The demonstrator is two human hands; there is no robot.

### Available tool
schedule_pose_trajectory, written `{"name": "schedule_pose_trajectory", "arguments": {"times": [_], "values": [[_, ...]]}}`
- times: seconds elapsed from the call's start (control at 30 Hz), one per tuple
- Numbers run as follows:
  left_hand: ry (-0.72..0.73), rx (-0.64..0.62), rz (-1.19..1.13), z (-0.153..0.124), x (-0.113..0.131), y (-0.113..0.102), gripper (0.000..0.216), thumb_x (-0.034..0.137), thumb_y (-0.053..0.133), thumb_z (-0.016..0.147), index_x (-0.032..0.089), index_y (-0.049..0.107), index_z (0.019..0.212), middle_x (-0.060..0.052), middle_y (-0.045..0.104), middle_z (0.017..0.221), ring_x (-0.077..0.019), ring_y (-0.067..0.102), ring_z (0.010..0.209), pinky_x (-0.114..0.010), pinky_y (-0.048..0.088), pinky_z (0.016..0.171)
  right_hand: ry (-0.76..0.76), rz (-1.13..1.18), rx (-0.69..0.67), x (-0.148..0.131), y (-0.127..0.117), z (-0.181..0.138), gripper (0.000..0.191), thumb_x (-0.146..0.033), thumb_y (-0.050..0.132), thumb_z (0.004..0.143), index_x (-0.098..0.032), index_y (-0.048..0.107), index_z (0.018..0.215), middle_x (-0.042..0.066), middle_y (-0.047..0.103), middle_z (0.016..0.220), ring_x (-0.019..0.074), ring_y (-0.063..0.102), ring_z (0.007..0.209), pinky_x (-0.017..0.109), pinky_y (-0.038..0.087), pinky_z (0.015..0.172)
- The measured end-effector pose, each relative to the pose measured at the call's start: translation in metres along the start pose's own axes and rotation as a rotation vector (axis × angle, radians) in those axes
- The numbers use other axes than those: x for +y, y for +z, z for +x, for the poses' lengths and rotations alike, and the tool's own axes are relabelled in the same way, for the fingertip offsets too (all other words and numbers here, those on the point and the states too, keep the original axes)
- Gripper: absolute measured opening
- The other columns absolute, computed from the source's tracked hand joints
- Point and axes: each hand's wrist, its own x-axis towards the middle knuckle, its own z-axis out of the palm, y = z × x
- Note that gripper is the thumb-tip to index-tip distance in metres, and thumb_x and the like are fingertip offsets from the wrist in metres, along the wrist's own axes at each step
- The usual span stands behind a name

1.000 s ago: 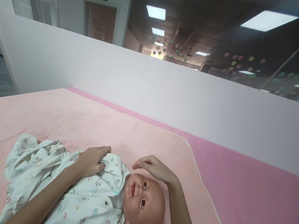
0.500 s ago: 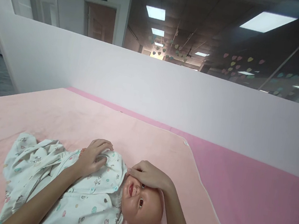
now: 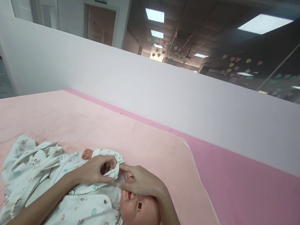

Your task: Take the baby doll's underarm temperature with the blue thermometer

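Note:
A baby doll [image 3: 140, 211] lies on its back with its head to the right, dressed in a white printed romper [image 3: 86, 207] with snap buttons. My left hand [image 3: 97, 170] is curled at the doll's chest, its fingers and thumb on the romper's collar edge, which is raised there. My right hand [image 3: 141, 181] comes over the doll's face and meets the same collar edge with index finger and thumb. It covers part of the face, and its grip is partly hidden. One doll fist [image 3: 87, 153] pokes out of the sleeve beyond my left hand.
Under the doll is a pale pink blanket [image 3: 147, 137] over a darker pink mat [image 3: 253, 183]. A low white wall [image 3: 168, 93] runs along the far side, with glass above it. Doorways and a floor show at the left.
My left hand has moved right from the doll's sleeve to the collar. My right hand has slid from the side of the head down to the collar, which is now lifted.

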Motion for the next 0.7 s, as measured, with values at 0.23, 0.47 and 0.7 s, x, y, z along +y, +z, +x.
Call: {"name": "schedule_pose_trajectory", "arguments": {"times": [0.23,0.47,0.7], "values": [[-0.103,0.120,-0.271,0.005,-0.006,-0.006,0.027,0.039,0.061,0.077,0.013,0.062,0.081,0.001,0.053,0.064,-0.0090,0.041,0.057,-0.020,0.029,0.053,0.027,-0.163,0.097,-0.010,0.011,0.003,0.019,-0.023,0.044,0.082,-0.017,0.061,0.084,0.005,0.063,0.085,0.0160,0.054,0.074,0.023,0.037,0.061],[-0.120,0.165,-0.382,0.005,-0.008,-0.010,0.034,0.045,0.065,0.074,0.011,0.065,0.079,-0.002,0.056,0.066,-0.0107,0.044,0.060,-0.021,0.031,0.055,-0.079,-0.205,0.139,-0.017,0.022,0.003,0.033,-0.019,0.041,0.082,-0.021,0.056,0.112,0.006,0.059,0.117,0.0206,0.051,0.108,0.032,0.041,0.086],[-0.071,0.059,-0.389,0.001,-0.007,-0.010,0.035,0.042,0.067,0.073,0.013,0.062,0.092,0.004,0.042,0.061,-0.0087,0.035,0.058,-0.021,0.026,0.054,0.072,-0.384,0.230,-0.024,0.041,0.010,0.044,-0.023,0.041,0.084,-0.014,0.047,0.127,0.013,0.041,0.139,0.0287,0.014,0.137,0.050,0.023,0.106]]}}
